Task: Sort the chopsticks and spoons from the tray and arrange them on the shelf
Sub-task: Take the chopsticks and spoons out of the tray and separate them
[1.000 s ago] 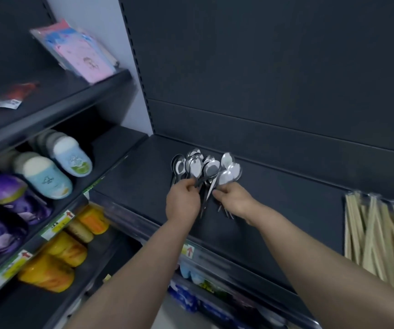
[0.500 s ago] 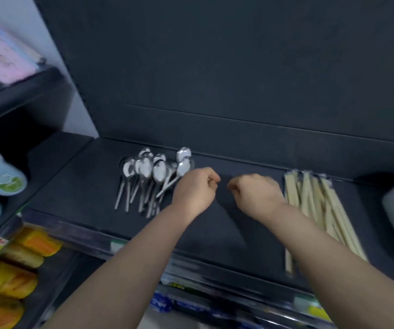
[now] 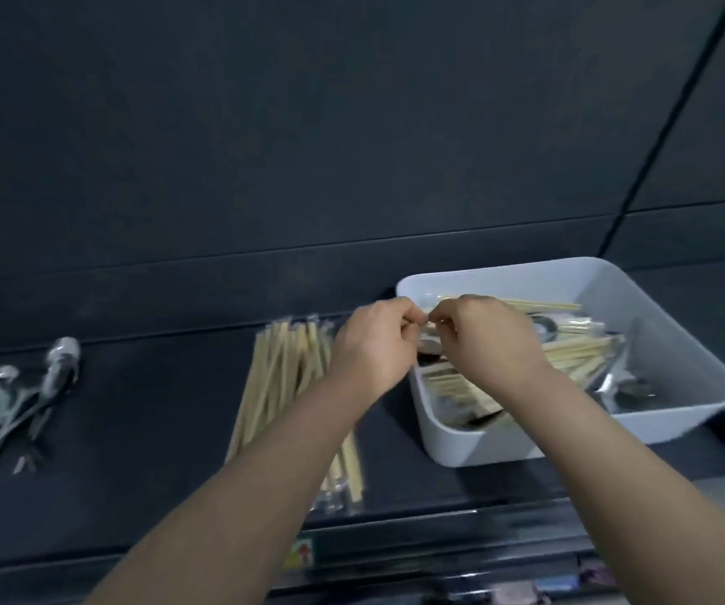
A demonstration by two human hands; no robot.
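Note:
A white tray (image 3: 696, 364) stands on the dark shelf (image 3: 146, 412) at the right. It holds wooden chopsticks (image 3: 574, 349) and a few metal spoons (image 3: 624, 384). A row of wrapped chopsticks (image 3: 279, 386) lies on the shelf to the tray's left, and a bunch of metal spoons (image 3: 11, 397) lies at the far left. My left hand (image 3: 373, 349) and my right hand (image 3: 489, 338) hover side by side at the tray's left rim. Both have curled fingers, their fingertips almost meet, and I see nothing held in either.
The shelf's dark back panel (image 3: 352, 146) rises right behind the tray. A price rail with a small label (image 3: 301, 554) runs along the shelf's front edge. Packaged goods (image 3: 539, 589) show on the level below.
My view and both hands have swung right, away from the spoons on the shelf, past the chopstick row to the tray. The spoons I was arranging lie released at the far left.

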